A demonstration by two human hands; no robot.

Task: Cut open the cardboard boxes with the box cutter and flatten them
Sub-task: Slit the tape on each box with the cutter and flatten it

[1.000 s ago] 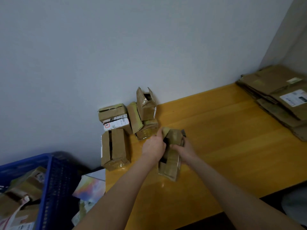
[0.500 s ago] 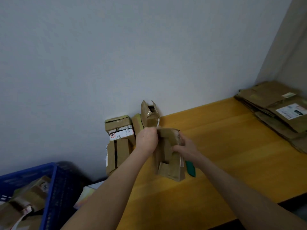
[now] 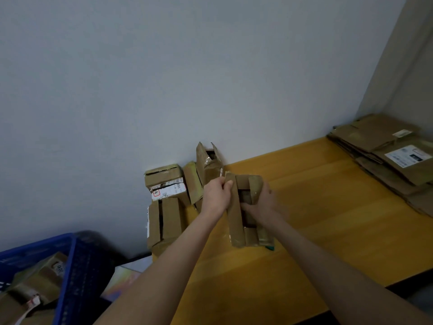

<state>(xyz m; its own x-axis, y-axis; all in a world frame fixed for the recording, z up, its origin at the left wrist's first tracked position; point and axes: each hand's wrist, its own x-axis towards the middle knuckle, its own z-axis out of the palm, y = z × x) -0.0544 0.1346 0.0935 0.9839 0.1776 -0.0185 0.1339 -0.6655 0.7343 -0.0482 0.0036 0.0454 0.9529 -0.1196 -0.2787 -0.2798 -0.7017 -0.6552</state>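
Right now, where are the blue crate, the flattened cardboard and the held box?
blue crate [image 3: 67, 276]: head view, corner edge.
flattened cardboard [image 3: 379, 134]: head view, top sheet.
held box [image 3: 234, 216]: head view, left panel.

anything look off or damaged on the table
The upright box by the wall has torn, splayed top flaps. A green tip, perhaps the box cutter, pokes out from under the held box, gripped by the left hand and right hand.
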